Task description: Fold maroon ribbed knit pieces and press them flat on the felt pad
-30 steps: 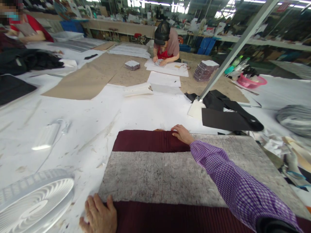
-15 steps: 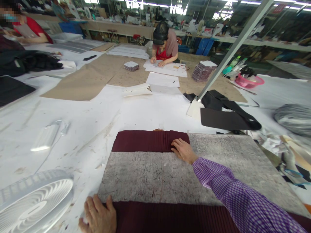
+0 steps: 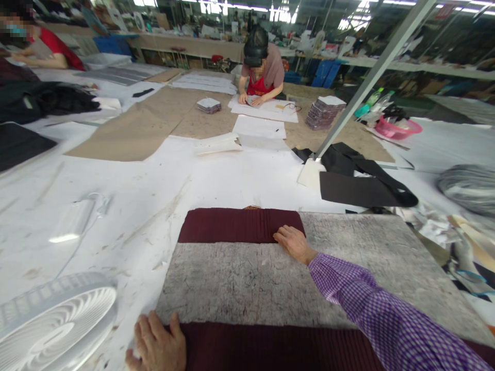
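A dark maroon pleated fabric strip (image 3: 228,224) lies along the far edge of a grey, mottled board (image 3: 232,281). My right hand (image 3: 294,243), in a purple checked sleeve, rests on the strip's right end with fingers extended and fingertips pressed to the cloth. A second maroon pleated piece (image 3: 270,344) spreads across the near side of the board, partly hidden under my right forearm and cut off by the lower frame edge. At its left corner lies my left hand (image 3: 157,342), open, thumb apart and touching the cloth's edge.
A white fan (image 3: 58,324) stands at lower left, with a white lamp (image 3: 73,219) beyond. Black fabric pieces (image 3: 356,188) lie by a slanting metal post (image 3: 371,82). Across the table a co-worker (image 3: 263,67) bends over papers near a stack of pieces (image 3: 324,113).
My right hand has slid slightly right and toward me, and the far strip's right end reaches a little farther right. The left hand has barely moved. The co-worker's head has shifted slightly.
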{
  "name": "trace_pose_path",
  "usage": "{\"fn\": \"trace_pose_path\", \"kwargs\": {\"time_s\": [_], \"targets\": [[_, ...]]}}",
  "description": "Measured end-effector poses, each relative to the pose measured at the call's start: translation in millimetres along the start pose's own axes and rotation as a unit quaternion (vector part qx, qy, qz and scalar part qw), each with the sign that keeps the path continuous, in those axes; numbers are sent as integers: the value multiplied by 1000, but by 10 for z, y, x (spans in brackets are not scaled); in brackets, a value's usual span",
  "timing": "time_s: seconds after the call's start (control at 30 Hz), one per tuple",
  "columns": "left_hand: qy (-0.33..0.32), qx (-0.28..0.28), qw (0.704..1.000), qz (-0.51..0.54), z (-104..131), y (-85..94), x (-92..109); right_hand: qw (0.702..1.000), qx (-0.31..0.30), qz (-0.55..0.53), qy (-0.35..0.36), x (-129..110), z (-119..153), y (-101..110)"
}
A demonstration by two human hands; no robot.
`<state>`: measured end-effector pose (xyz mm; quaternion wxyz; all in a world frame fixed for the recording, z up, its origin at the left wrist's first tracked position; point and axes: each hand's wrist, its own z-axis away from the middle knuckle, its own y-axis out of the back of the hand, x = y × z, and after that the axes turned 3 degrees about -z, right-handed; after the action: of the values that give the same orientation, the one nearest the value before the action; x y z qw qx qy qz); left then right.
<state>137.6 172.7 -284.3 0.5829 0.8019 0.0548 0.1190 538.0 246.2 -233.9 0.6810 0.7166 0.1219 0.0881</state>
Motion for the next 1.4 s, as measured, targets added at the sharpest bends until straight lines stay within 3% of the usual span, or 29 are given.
{"fn": "trace_pose_path", "kwargs": {"time_s": [0.43,0.63,0.73,0.83,0.97,1.2,1.4], "targets": [[18,-6,999,46,11,-34,-20,998,5,-34,-44,-64,-10,11],[9,3,1000,11,6,-55,-31,997,11,-58,-53,-59,-39,42],[9,7,1000,-3,5,-77,-41,995,27,-75,-65,-6,-67,47],[12,9,1000,-8,8,-85,-39,986,71,-84,-122,109,-152,32],[10,10,1000,-17,17,-97,-41,972,113,-73,-192,259,-273,-119],[8,13,1000,-24,12,-127,-61,969,77,-40,-229,229,-217,-555],[16,8,1000,-13,0,-120,-48,970,59,-14,-237,334,-118,-558]]}}
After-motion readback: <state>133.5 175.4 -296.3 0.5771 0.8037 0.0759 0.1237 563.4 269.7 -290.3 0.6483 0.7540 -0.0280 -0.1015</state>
